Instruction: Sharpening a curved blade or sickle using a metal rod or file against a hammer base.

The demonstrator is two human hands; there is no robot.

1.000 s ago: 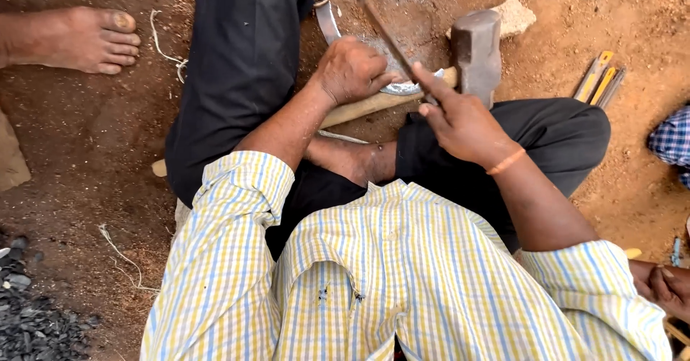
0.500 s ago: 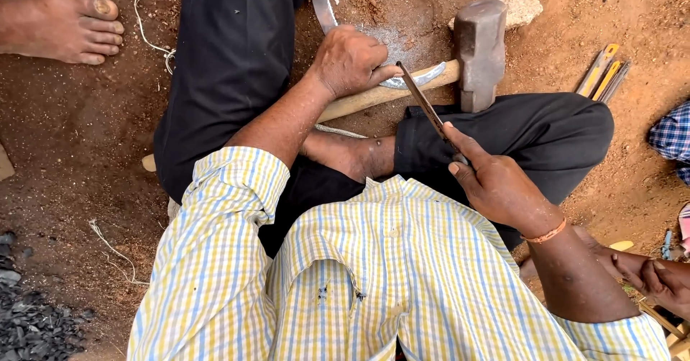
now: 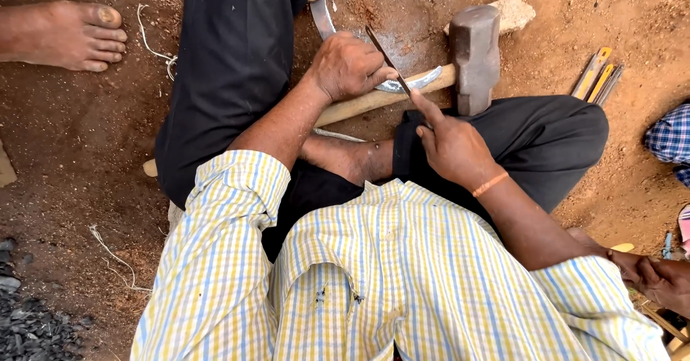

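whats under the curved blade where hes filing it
The curved blade lies across the wooden handle of the sledgehammer, pinned by the left hand. The right hand holds a thin file on it. The hand hides the blade's middle.

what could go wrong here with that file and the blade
The left hand presses the curved blade onto the hammer handle, fingers right beside the file in the right hand; a slip could nick them. The blade rests on a round handle, so it may roll or shift.
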